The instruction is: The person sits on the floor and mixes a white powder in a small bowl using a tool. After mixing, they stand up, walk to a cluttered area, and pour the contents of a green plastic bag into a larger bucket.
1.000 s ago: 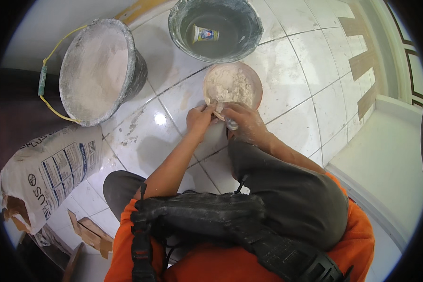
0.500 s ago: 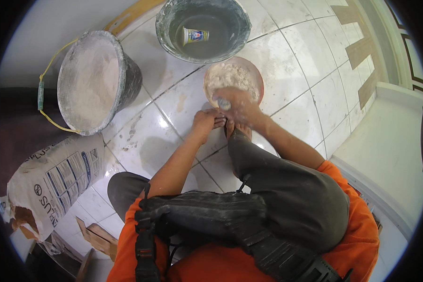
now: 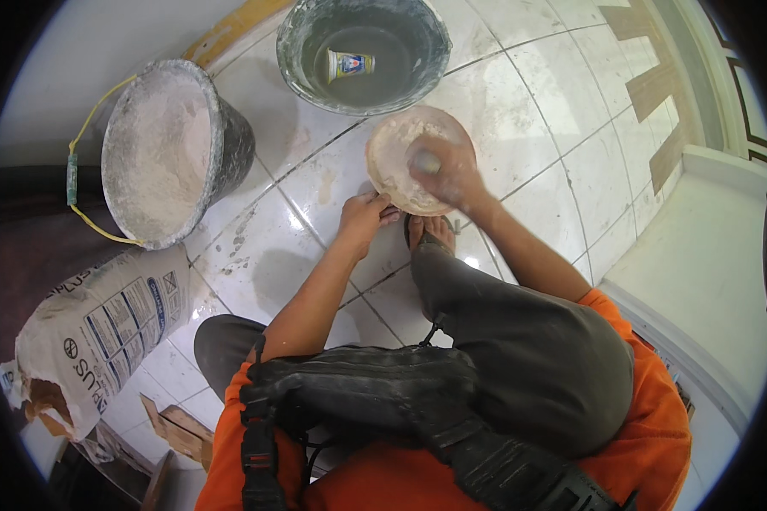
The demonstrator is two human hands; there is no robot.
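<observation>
Fingers (image 3: 382,207) of the left hand (image 3: 363,223) curl closed on the near rim of a small round bowl (image 3: 394,153), pinching its edge where it rests on the white tiled floor (image 3: 537,111). Just beside that hand, on the bowl's near right side, a bare foot (image 3: 435,232) stands on the tiles, with a dark trouser leg (image 3: 520,349) rising toward the camera. Inside the bowl, over its right half, the right hand (image 3: 445,170) is closed around a small pale tool (image 3: 428,162); most of that tool is hidden, so what it is cannot be told. Pale powder or paste lies in the bowl. Nearer the camera than the bowl are orange sleeves and a black strapped pouch (image 3: 358,400) at the person's chest. Well to the near left of the bowl lies a torn paper sack (image 3: 102,332) with printed panels, and some wooden pieces (image 3: 175,430) lie closer still. Left of the bowl stands a grey bucket (image 3: 166,149) crusted with white powder, with a yellow and green handle. Just beyond the bowl stands a second dark bucket (image 3: 362,51) of murky water, a small printed cup (image 3: 349,64) floating in it.
</observation>
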